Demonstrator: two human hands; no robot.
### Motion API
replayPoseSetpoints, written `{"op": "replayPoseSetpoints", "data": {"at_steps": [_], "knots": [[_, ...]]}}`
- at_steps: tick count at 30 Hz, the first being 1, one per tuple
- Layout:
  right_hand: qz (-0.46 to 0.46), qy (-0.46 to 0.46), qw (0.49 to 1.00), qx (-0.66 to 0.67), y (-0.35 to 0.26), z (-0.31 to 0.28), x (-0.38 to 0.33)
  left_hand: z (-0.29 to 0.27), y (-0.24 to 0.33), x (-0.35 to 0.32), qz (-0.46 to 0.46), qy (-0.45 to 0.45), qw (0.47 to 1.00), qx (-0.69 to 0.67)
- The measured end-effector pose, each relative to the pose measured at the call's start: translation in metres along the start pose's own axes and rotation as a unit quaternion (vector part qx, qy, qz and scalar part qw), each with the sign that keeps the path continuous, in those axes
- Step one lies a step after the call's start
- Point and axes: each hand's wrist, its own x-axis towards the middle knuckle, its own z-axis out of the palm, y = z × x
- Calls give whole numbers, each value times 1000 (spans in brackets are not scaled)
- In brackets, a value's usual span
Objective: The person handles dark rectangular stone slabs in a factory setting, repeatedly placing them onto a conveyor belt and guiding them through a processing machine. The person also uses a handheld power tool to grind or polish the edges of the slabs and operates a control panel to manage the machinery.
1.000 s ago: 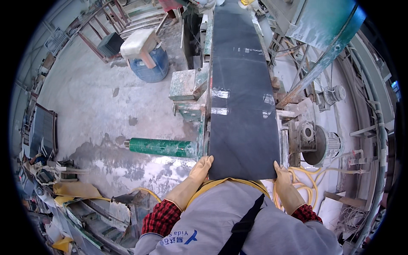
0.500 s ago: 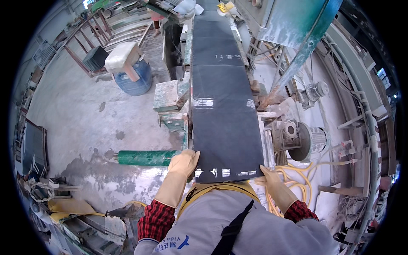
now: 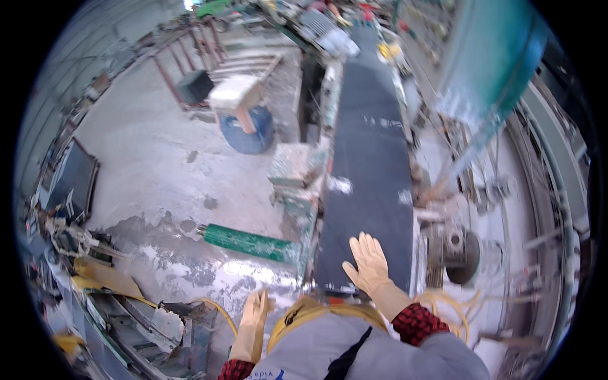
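Note:
A row of dark grey slabs (image 3: pixel 364 209) lies flat along a conveyor that runs away from my waist, with pale wet-looking streaks on top. Over the near slab, my right hand (image 3: pixel 369 266) in a cream rubber glove has its fingers stretched out, palm down; it seems to rest on the surface. My left hand (image 3: pixel 254 316), gloved alike, is off the slab, low beside my left hip. Its fingers look extended and hold nothing I can see. Left of the conveyor's near end, a green roller (image 3: pixel 250 242) juts out sideways.
Further left stands a blue barrel (image 3: pixel 250 136) with a pale covered block (image 3: pixel 234 92) on top. A motor (image 3: pixel 465 256) and yellow hoses (image 3: pixel 459 307) lie to the right, below a green-white machine panel (image 3: pixel 494 57). Metal scrap (image 3: pixel 133 323) is piled at lower left.
Both hands have let go of the near slab's edges. The left dropped back toward my hip; the right moved onto the slab's top, fingers spread. My view has shifted, with some blur.

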Motion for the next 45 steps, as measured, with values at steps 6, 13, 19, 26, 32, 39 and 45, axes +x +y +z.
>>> {"op": "replayPoseSetpoints", "data": {"at_steps": [6, 13, 19, 26, 32, 39, 45], "knots": [[-21, 21, 999, 20, 21, -14, 69, -16, -55, -36, -4, 89, 992, -84], [145, 57, 985, -71, 46, 18, 115, -28, -92, -48, 7, 107, 982, -155], [46, 66, 995, -61, 6, 25, 70, -39, -136, -36, -50, 148, 958, -239], [20, -46, 999, -11, -61, -25, 12, -33, -144, 1, -90, 155, 953, -245], [-20, 41, 999, -29, -44, -5, 9, -32, -139, 62, -166, 68, 964, -196], [-6, 58, 998, -18, -39, 2, 2, -23, -147, 52, -53, 107, 951, -287], [-26, 128, 991, -28, -39, 4, 2, -23, -169, -39, -103, 199, 941, -255]]}}
